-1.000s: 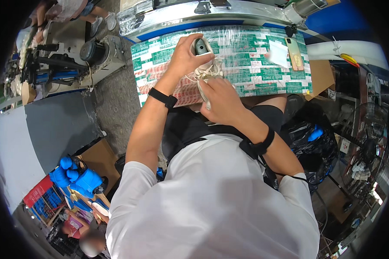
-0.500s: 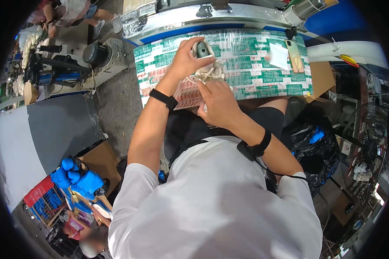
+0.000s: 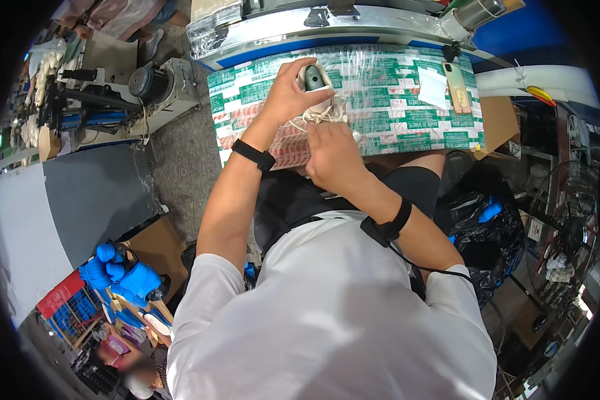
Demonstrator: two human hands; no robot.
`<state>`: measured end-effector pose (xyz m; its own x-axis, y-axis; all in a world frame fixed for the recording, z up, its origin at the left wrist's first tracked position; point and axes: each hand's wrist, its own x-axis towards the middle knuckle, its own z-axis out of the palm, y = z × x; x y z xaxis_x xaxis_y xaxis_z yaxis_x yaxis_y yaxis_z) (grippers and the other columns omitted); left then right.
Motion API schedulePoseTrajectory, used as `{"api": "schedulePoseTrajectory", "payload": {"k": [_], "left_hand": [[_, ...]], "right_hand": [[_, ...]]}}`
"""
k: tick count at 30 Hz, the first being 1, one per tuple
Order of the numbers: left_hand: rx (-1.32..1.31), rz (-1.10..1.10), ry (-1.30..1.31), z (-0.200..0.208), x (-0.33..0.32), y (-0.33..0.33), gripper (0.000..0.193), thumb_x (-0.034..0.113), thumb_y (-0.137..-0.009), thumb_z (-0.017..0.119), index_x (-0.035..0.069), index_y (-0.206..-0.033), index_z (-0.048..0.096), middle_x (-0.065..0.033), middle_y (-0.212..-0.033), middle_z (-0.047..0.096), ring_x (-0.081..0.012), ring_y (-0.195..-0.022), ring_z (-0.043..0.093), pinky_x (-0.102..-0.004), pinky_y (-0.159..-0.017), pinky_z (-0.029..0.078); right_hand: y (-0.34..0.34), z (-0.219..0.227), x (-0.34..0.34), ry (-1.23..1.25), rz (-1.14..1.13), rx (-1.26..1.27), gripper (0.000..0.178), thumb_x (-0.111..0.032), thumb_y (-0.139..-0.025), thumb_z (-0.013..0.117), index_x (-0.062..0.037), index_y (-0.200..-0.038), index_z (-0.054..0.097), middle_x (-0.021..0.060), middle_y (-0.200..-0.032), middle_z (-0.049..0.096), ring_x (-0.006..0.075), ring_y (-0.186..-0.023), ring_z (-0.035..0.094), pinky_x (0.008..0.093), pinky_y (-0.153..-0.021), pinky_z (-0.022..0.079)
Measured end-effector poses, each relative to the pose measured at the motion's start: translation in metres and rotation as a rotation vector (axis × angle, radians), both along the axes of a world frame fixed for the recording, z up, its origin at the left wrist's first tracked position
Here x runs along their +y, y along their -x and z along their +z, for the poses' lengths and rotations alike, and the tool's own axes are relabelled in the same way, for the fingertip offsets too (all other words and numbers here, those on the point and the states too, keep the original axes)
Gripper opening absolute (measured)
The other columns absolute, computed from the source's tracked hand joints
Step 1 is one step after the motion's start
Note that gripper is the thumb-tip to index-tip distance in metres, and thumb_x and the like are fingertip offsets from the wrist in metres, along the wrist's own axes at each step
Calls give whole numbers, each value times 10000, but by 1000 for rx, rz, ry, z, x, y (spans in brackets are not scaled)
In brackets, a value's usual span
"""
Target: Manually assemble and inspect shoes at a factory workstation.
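A white shoe point(image 3: 321, 95) with a dark green shoe last point(image 3: 313, 78) inside its opening lies on a table, its heel end away from me. My left hand point(image 3: 289, 93) grips it around the heel, thumb on the right side and fingers over the far left. Loose cream shoelaces point(image 3: 325, 112) bunch up over the shoe's near part. Curled at the laces, my right hand point(image 3: 335, 155) is closed on a shoelace; its fingertips and the shoe's toe are mostly hidden beneath it.
The table point(image 3: 393, 120) is covered in green-and-white printed tape under clear film. On its right lie a phone point(image 3: 457, 88) and a white paper point(image 3: 433, 88). A metal machine rail point(image 3: 273, 30) runs along the far edge. Black plastic bags point(image 3: 490, 220) sit right; blue rolls point(image 3: 139, 280) lie lower left.
My right hand has shifted slightly right and its fingers have curled in more at the laces. The left hand keeps its hold on the shoe. A person at the upper left has moved.
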<state>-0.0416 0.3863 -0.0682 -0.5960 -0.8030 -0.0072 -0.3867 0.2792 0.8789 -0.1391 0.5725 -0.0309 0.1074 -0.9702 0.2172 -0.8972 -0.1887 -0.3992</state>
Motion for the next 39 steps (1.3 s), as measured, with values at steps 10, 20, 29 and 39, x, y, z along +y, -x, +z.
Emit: {"api": "schedulePoseTrajectory", "payload": {"k": [10,20,29,39], "left_hand": [[149,-81,-266,-3,-17,-28,877,202,-871,978,177,-1644,565,-158,-1566,555,-318,-1425,604,-446,-1113,575],[536,543,-899,-27,77,-48,656,158,-1020,842,32,-1566,501,-134,-1414,693,-258,-1173,729,-437,-967,627],[-138,255,208,104,-136,-34,759,211,-713,1049,-14,-1332,672,-145,-1173,817,-203,-1007,778,-388,-902,640],[-795,329,737,61,-364,57,873,283,-842,899,-3,-1589,550,-347,-1715,413,-513,-1537,480,-567,-1257,417]], "right_hand": [[11,12,7,-40,84,-439,636,-123,-792,760,43,-1398,659,225,-1114,673,445,-1053,658,533,-960,530],[111,-71,23,53,-381,-242,717,-119,-876,746,28,-1558,579,225,-1228,671,439,-1146,635,528,-1028,510],[138,-114,13,141,-318,0,786,-187,-825,734,33,-1563,576,184,-1225,676,393,-1066,641,528,-955,511],[143,-113,10,121,-362,-30,756,-183,-825,719,34,-1541,609,153,-1200,692,346,-1050,669,496,-957,533]]}}
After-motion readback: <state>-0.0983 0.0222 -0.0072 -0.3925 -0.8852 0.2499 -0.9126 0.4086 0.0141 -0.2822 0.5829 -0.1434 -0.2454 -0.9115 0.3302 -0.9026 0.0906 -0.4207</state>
